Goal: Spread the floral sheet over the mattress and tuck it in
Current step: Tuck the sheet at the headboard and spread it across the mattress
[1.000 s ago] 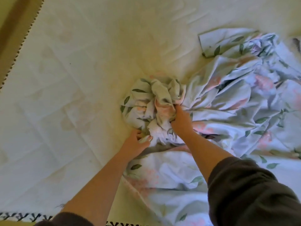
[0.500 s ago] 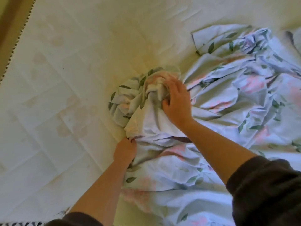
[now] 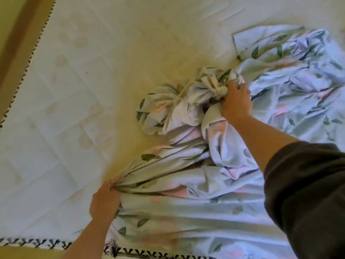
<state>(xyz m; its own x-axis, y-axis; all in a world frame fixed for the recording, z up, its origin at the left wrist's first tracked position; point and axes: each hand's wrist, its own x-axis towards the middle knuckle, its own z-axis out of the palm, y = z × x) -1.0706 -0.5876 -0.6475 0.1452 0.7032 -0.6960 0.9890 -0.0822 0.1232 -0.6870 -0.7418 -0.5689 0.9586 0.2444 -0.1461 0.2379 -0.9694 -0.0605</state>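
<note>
The left hand (image 3: pixel 104 200), gripping the crumpled pale floral sheet (image 3: pixel 186 212), has pulled apart from the right hand (image 3: pixel 236 103) clutching its wad, so spreading over the quilted cream mattress (image 3: pixel 74 90) begins.

The floral sheet (image 3: pixel 186 212) runs out of view past the right and bottom edges, and a dark sleeve (image 3: pixel 308 193) covers its lower right part. The fingertips of the right hand (image 3: pixel 236 103) are buried in the sheet's bunched wad. Those of the left hand (image 3: pixel 104 202) are buried in a gathered fold at the sheet's left border, and the mattress (image 3: pixel 74 90) beneath the sheet is hidden.
</note>
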